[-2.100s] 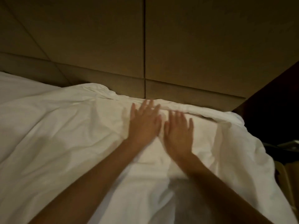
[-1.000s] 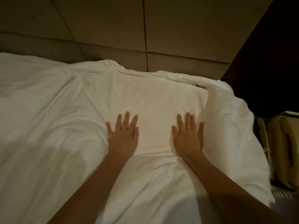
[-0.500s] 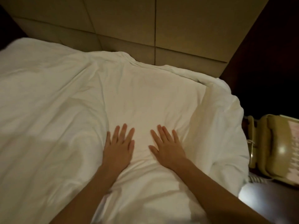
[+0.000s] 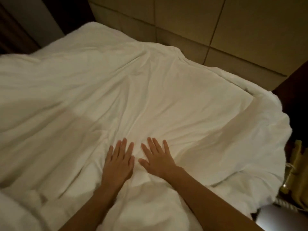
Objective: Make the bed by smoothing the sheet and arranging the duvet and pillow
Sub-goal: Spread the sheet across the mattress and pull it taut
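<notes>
Head view, Ana asks: where are the hands now?

Ben: Both lie flat on the duvet [image 4: 150, 97], palms down, in the lower middle of the picture. The left hand [image 4: 119, 162] and the right hand [image 4: 156, 160] are just beside each other. Their thumbs point toward each other, with a narrow strip of cloth between them.

Ana: Do they hold the cloth?

Ben: No. All fingers are straight and a little spread. They press on the duvet and grip nothing. Both forearms are bare and come in from the bottom edge.

Ana: And where is the duvet?

Ben: It is white and covers the bed over almost the whole picture. Its top edge reaches the headboard [image 4: 216, 30], which is made of beige padded panels. On the right, its edge is bunched in a thick roll at the side of the bed. Around the hands the cloth has many small creases, and further up it is smoother.

Ana: Can you see a pillow?

Ben: I cannot tell. In the bottom left corner there is a white bulk [image 4: 15, 214], but it is blurred and may be only more duvet.

Ana: What is beside the bed?

Ben: At the right edge is a beige phone [image 4: 297, 165] with a coiled cord [image 4: 281, 201]. Just below it is the grey top of a table [image 4: 283, 220].
</notes>
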The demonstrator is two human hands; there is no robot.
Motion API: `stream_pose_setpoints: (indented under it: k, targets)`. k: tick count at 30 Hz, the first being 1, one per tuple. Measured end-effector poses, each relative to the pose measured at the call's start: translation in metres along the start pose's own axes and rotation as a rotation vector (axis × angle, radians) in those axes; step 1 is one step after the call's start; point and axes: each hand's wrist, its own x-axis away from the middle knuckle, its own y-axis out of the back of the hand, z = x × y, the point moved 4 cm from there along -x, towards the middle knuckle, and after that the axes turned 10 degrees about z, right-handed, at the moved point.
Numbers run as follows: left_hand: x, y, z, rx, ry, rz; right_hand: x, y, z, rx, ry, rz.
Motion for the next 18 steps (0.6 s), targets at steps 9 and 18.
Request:
stream_pose_setpoints:
  k: [9, 18]
  targets:
    - [0.073, 0.003, 0.096, 0.052, 0.445, 0.065, -0.009, 0.020, -0.015, -0.091, -0.297, -0.090]
    - [0.154, -0.023, 0.103, 0.119, 0.482, 0.148, 0.021, -0.064, 0.143, 0.032, 0.243, 0.050]
